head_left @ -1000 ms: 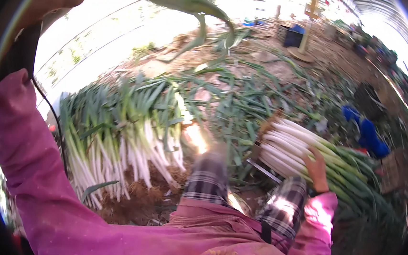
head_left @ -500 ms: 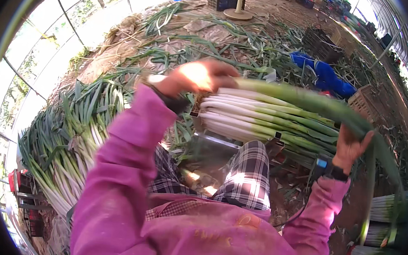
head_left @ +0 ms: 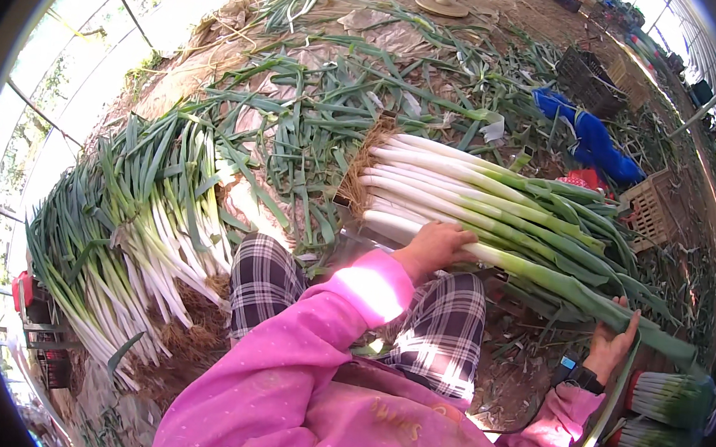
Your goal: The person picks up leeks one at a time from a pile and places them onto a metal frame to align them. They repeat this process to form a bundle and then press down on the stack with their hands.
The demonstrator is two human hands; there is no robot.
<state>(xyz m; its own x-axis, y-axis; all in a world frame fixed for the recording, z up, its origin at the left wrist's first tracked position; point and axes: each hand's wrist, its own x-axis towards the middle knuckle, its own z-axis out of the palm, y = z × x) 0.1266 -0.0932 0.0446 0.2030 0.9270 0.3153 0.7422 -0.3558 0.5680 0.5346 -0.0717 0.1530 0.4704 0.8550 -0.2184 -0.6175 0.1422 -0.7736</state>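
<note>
Two hands [head_left: 437, 248] touch one leek [head_left: 539, 277] near three bundles [head_left: 650, 441].

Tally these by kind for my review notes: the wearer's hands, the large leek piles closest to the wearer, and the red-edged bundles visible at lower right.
Hands: 2 (left hand, right hand)
Large leek piles: 2 (left heap, front stack)
Red-edged bundles: 3, partly cut off by the dark rim
Total: 7
</note>
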